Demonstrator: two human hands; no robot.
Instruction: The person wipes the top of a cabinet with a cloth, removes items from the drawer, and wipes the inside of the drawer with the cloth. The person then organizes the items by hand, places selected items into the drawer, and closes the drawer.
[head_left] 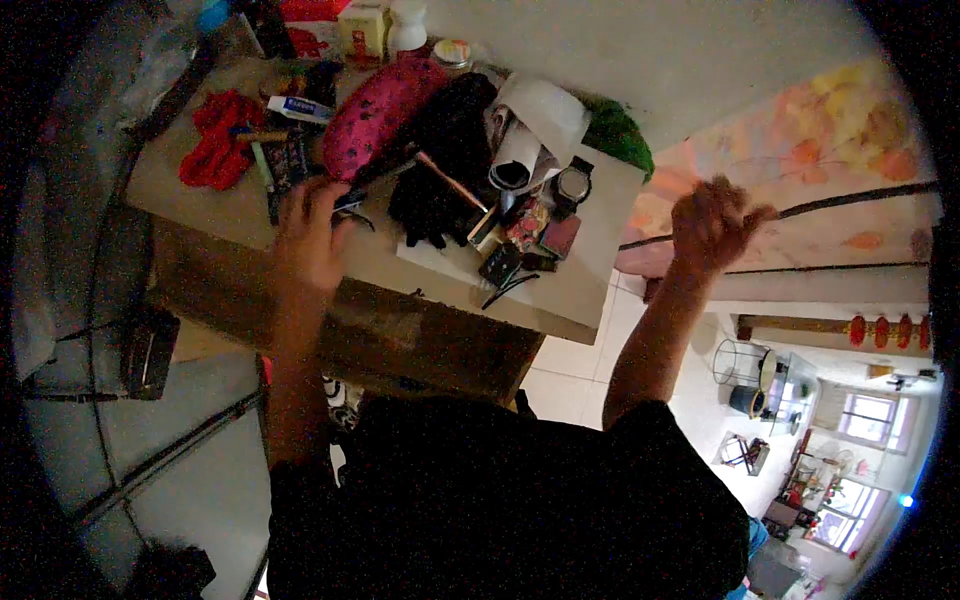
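My left hand (312, 235), blurred by motion, reaches over the table's front edge with its fingers apart. Its fingertips are beside a dark patterned packet (290, 160) and thin dark-framed glasses or a similar item (352, 212); whether they touch is unclear. My right hand (718, 225) is raised off the table's right side, fingers loosely bent and apart, holding nothing I can see. Between the hands lie a black cloth bundle (432, 205), a brush with a pinkish handle (450, 180), a black wristwatch (573, 184), a floral packet (528, 222) and a small reddish box (559, 236).
On the cream table (390, 262) also lie a pink patterned pouch (380, 115), a red knitted cloth (222, 140), a white-and-blue tube (300, 109), a white roll (540, 115) and green material (617, 135). A floral bed cover (800, 160) is to the right.
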